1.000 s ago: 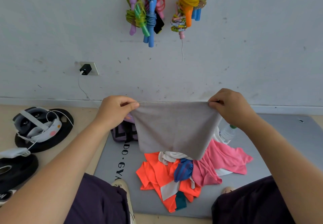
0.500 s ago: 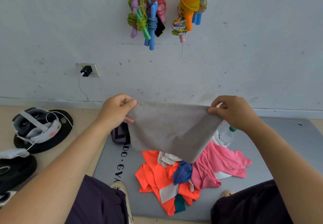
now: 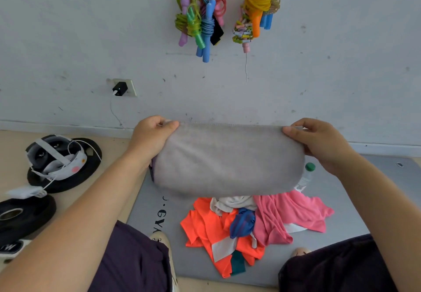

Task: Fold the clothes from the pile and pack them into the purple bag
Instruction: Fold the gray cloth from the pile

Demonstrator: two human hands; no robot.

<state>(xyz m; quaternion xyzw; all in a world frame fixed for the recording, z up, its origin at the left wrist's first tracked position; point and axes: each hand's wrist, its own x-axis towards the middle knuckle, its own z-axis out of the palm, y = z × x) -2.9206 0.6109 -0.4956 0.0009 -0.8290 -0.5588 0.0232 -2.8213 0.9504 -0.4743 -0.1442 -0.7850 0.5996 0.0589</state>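
Both arms were extended forward from the lower corners, forearms angled inward, hands raised at matching height in front of the wall. A grey cloth (image 3: pixel 227 159) was held stretched between them by its top hem. Left hand (image 3: pixel 151 138) — the left corner was pinched between thumb and curled fingers, knuckles up. Right hand (image 3: pixel 319 142) — the right corner was pinched the same way, remaining fingers curled loosely. The cloth was blurred and bellied out below the hem, hanging above the pile of clothes (image 3: pixel 252 225) on the grey mat (image 3: pixel 355 212). Only a sliver of the purple bag (image 3: pixel 153 169) was seen behind the cloth's left edge, at the mat's far left. A water bottle (image 3: pixel 305 177) was partly hidden behind the cloth's right edge.
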